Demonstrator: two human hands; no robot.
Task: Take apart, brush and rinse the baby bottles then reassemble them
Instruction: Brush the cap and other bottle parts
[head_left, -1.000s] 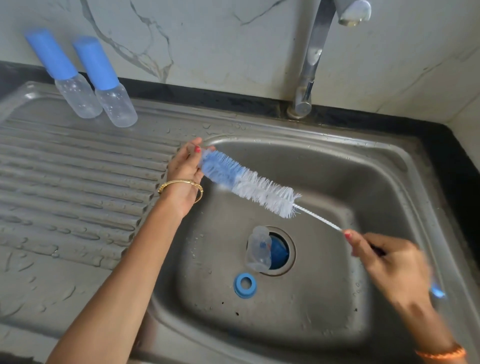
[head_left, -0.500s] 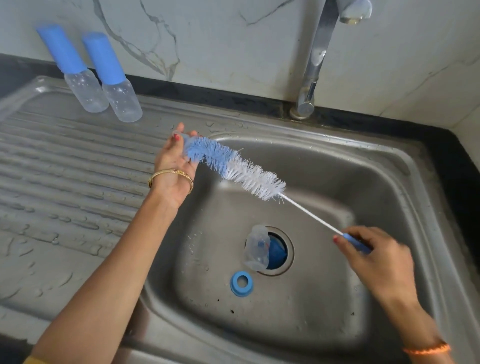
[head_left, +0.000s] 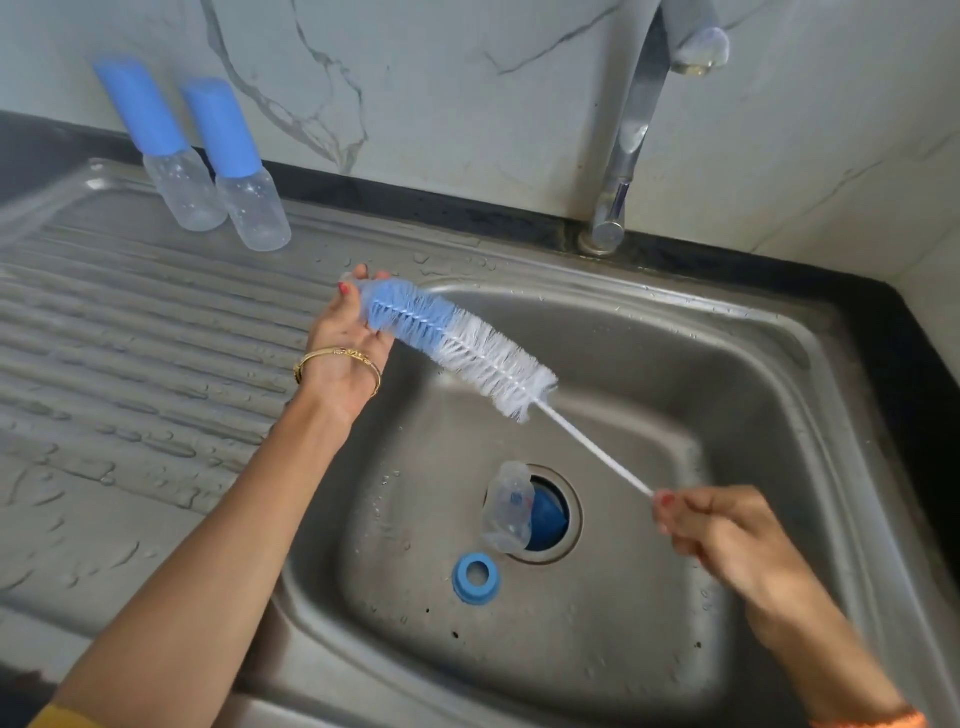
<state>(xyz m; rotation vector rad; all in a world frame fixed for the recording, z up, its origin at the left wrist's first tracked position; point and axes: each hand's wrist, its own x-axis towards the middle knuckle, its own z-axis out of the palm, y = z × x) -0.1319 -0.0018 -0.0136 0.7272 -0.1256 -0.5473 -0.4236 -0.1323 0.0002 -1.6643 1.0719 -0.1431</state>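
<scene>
The tap (head_left: 631, 130) is getting chopped off by the top edge, so its upper end isn't showing. The right hand (head_left: 727, 540) is hiding the brush (head_left: 457, 345) handle completely, and its wrist is looking smeared. The brush tip is disappearing behind something clear that the left hand (head_left: 345, 338) is holding, too see-through to make out.

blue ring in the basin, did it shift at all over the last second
No. The blue ring lies just left and in front of the drain, as before; its slight change of place in the picture matches the camera's own movement.
</scene>
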